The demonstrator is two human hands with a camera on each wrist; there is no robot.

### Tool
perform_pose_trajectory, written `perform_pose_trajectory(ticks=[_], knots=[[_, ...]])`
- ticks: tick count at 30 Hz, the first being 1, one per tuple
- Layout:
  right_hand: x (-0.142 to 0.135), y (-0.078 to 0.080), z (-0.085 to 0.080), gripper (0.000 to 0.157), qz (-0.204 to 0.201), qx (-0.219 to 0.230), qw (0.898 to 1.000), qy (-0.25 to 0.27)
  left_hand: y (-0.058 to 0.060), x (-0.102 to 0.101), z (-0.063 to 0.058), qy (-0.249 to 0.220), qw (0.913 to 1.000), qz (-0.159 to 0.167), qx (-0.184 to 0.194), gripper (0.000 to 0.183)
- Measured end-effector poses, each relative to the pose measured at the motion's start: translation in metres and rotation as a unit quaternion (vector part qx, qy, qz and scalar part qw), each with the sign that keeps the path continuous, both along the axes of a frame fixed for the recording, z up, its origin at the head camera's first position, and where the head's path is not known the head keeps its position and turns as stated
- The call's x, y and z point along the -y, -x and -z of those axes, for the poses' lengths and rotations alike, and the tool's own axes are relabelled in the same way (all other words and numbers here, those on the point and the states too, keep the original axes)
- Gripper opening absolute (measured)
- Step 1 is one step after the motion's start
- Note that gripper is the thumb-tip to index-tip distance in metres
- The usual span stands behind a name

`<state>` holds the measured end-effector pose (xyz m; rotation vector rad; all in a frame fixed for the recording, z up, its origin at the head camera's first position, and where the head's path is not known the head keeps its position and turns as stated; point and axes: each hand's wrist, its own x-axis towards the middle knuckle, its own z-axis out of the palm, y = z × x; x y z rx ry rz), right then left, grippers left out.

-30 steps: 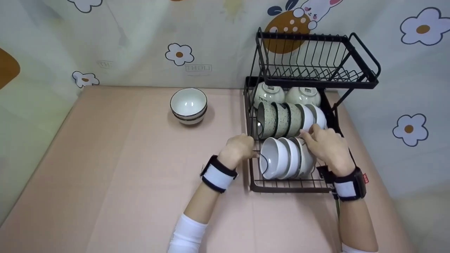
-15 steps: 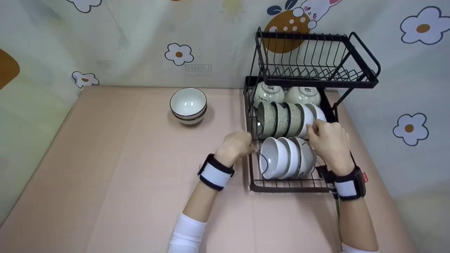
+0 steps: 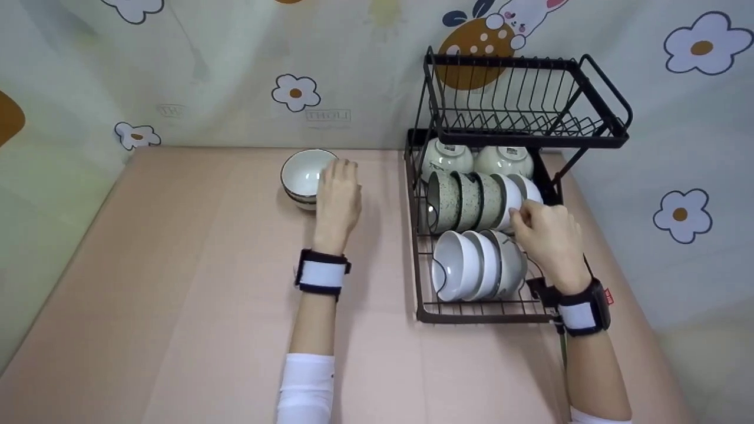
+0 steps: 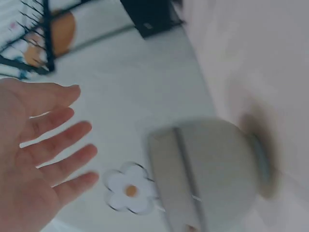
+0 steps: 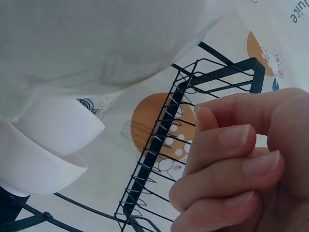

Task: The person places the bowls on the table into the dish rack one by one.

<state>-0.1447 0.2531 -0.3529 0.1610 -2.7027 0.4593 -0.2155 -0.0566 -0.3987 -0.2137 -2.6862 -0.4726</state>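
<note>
My left hand is at the right side of a small stack of white bowls with dark rims. In the left wrist view the fingers are spread, apart from the stacked bowls, with nothing in them. Over the right part of the black dish rack hovers my right hand. Its fingers are loosely curled and hold nothing. Just left of it, several white and grey bowls lean on edge in the front row. Speckled green bowls and white ones fill the row behind.
Two bowls lie upside down at the rack's back. Above them is a wire upper shelf. A pink-beige table top extends left of the rack. Patterned cloth hangs behind.
My left hand has left the rack's left edge and moved left and away to the bowl stack. The right hand has drawn slightly back from the front-row bowls and stays above the rack.
</note>
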Motion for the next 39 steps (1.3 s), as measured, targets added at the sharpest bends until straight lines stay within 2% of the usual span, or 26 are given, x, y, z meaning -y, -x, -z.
perform_pose_trajectory(ticks=[4,7,11,15,22,31,35,39], knots=[[0.0,0.0,0.001,0.035,-0.002,-0.001,1.0,0.001,0.005,0.015,0.012,0.003,0.9975,-0.047,0.054,0.046],[0.001,0.0,0.001,0.036,-0.005,-0.004,1.0,0.007,0.008,0.023,0.019,0.021,0.9947,-0.065,0.077,0.036],[0.002,0.0,0.001,0.035,-0.005,-0.01,1.0,0.012,0.009,0.029,0.025,0.019,0.995,-0.078,0.058,0.016],[0.002,0.0,0.0,0.036,-0.003,-0.011,1.0,0.012,0.009,0.032,0.029,0.006,0.9954,-0.091,0.03,0.01],[0.004,0.001,0.001,0.035,-0.006,-0.006,1.0,0.013,0.009,0.036,0.032,0.02,0.9932,-0.112,0.026,0.008],[0.002,0.003,0.001,0.035,-0.007,-0.003,1.0,0.01,0.007,0.042,0.027,-0.052,0.9918,-0.114,0.028,0.001],[0.001,0.003,0.001,0.035,-0.006,-0.003,1.0,0.007,0.006,0.043,0.024,-0.075,0.9904,-0.112,0.031,0.004],[0.0,0.002,0.003,0.036,-0.004,-0.005,1.0,0.007,0.004,0.043,0.019,-0.082,0.9916,-0.1,0.011,0.004]])
